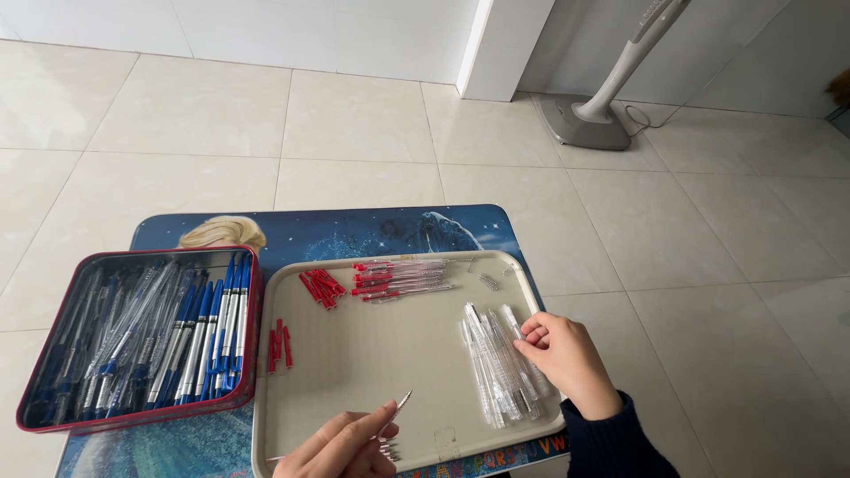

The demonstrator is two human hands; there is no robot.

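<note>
Head view looks down on a small table [354, 226] with a blue printed top, standing on a pale tiled floor [691, 257]. On it sits a beige tray [354, 372], and the right hand [567, 358] rests at the tray's right side, its fingertips [529, 341] bent together onto the pile of clear pen barrels [496, 363]; they pinch the top end of one barrel at the pile's right edge, while the rest of the pile lies just to the left of the hand. The wrist comes in from the lower right in a dark sleeve [611, 443], palm turned down and leftward. The left hand [341, 447] enters at the bottom edge, over the tray's near rim, fingers curled shut around a thin clear pen part [396, 412] whose pointed tip juts up and to the right beyond the fingertips, well apart from the barrel pile. Further back on the tray lie a cluster of red caps [320, 286], a row of clear pens with red ends [398, 276], a few small springs [489, 281], and a few more red pieces [279, 343] near the left rim. Left of the tray, touching it, is a red-rimmed tin [252, 327] filled with blue pens [212, 327]. A grey floor stand [589, 119] stands by the far wall.
</note>
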